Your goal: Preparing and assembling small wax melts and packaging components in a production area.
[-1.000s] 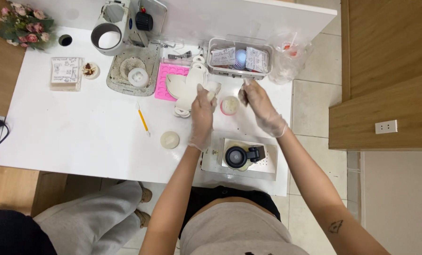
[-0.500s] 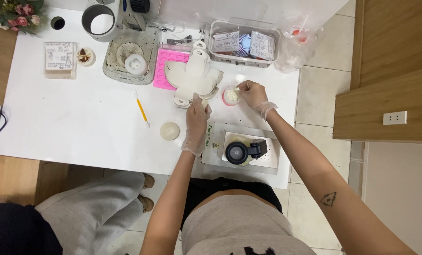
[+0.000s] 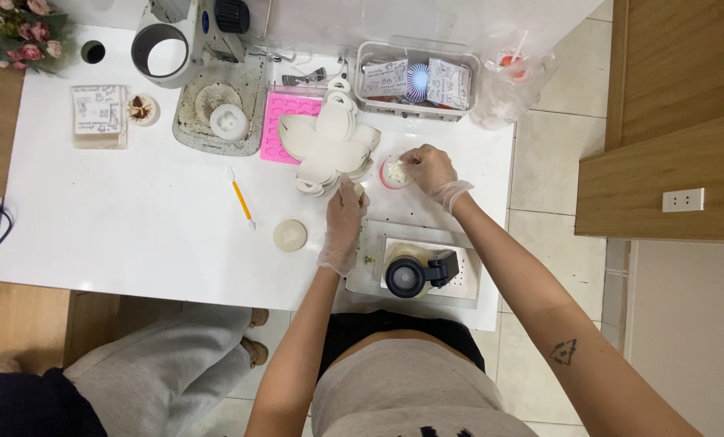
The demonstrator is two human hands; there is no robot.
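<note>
White table [image 3: 135, 218], seen from above; person stands at its near edge, both hands gloved. Far left: microscope-like instrument [image 3: 185, 40] on a speckled base. Centre: stack of white petal-shaped forms [image 3: 329, 146] lying partly over a pink mould [image 3: 285, 121]. Far right: clear bin [image 3: 414, 81] of small packets. Near edge: tray with a black round device [image 3: 414, 273].

Left hand [image 3: 344, 222] lies flat, fingers loosely curled, fingertips touching the near edge of the petal stack; cannot tell whether it grips anything. Right hand [image 3: 426, 168] is bent over a small pink dish [image 3: 394, 174] just right of the stack, fingertips pinched on the white lump [image 3: 396, 171] inside it.

Lump: soft-looking, crumbly, off-white, sits within the dish rim.

Judgement: pinch lightly, take a small portion, keep the dish from sliding; left hand steadying the stack helps.

Smaller items: round white disc [image 3: 290, 235], yellow-handled tool [image 3: 241, 198], both left of the left hand
</note>
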